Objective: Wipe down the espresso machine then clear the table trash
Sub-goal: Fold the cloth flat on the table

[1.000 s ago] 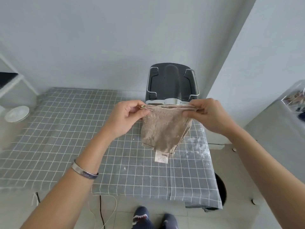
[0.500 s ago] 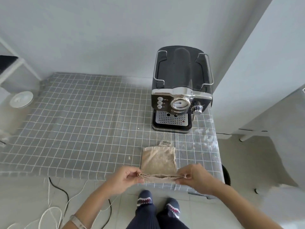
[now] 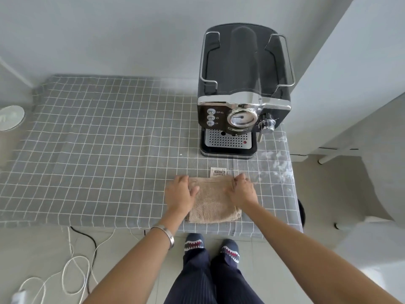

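A black and chrome espresso machine (image 3: 243,95) stands at the back right of the table (image 3: 98,150), which is covered with a grey checked cloth. In front of it a beige towel (image 3: 213,205) lies folded on the cloth, its white label (image 3: 218,172) sticking out at the far edge. My left hand (image 3: 180,193) grips the towel's far left corner, thumb on top. My right hand (image 3: 242,189) pinches the far right corner. Both hands press the folded edge down against the table.
White powdery smears (image 3: 276,163) mark the cloth right of the machine, and a small white crumb (image 3: 180,154) lies near its base. A round white lid (image 3: 11,117) sits off the table's left side. Cables (image 3: 72,270) trail on the floor; a white wall (image 3: 350,73) stands close on the right.
The towel went from held up in front of the machine to lying on the table. Both hands then carried its near edge forward over the far edge, folding it in half.
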### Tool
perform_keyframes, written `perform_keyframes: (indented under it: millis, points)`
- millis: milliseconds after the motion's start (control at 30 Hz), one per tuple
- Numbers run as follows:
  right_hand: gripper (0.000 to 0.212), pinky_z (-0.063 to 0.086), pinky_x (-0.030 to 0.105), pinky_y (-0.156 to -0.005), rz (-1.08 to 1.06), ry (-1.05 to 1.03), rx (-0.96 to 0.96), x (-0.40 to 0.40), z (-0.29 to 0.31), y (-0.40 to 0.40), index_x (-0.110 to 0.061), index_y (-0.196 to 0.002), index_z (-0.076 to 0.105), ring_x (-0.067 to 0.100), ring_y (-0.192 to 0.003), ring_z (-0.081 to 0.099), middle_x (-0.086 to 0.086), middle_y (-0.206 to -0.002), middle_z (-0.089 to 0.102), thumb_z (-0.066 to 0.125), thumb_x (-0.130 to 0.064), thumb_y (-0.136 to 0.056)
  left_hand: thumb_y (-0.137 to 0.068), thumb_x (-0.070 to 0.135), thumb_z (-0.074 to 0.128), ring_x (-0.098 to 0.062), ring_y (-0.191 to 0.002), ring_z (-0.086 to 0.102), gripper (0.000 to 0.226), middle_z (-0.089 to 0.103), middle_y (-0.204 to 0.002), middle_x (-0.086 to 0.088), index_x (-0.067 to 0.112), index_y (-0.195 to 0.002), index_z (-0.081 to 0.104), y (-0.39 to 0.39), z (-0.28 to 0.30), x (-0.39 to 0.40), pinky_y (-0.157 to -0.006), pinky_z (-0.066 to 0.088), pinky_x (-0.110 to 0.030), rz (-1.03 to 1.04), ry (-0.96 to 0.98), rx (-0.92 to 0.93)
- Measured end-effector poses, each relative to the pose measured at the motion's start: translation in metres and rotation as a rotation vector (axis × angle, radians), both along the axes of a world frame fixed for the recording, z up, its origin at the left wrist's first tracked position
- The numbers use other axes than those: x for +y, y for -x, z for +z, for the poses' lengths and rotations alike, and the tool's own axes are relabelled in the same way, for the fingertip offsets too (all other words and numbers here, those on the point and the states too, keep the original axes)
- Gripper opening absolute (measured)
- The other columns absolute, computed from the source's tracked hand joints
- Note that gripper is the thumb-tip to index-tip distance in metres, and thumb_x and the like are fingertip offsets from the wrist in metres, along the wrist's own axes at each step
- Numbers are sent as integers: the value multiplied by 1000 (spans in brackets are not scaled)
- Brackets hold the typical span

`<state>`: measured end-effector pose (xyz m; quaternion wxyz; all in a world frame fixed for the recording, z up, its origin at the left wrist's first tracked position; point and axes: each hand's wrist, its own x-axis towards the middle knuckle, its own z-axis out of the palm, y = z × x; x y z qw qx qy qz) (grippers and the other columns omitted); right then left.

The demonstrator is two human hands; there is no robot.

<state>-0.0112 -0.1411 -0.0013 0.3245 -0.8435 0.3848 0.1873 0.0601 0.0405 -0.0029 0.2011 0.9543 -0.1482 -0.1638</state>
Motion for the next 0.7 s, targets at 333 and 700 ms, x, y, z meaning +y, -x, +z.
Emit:
perform_keyframes:
  millis: [333,700]
  points:
    - [23,44,30,-67,-96,-57,-176,15,-4,12,-19,-78,40,25,-85,52,3,-83,55,57,-25,-91,-84,26,68,-22,-92,58,23,59,-93,-1,12,-101,62,-2,-9,-13,-81,53,-35,117,116,142]
    - [18,45,21,-53,-206,-169,-472,-47,49,83,-13,-101,47,16,-70,63,0,-78,64,55,-29,-98,-91,32,57,-39,-90,63,24,65,-102,-19,29,-108,40,18,30,-52,-78,55,-53,-103,474,490]
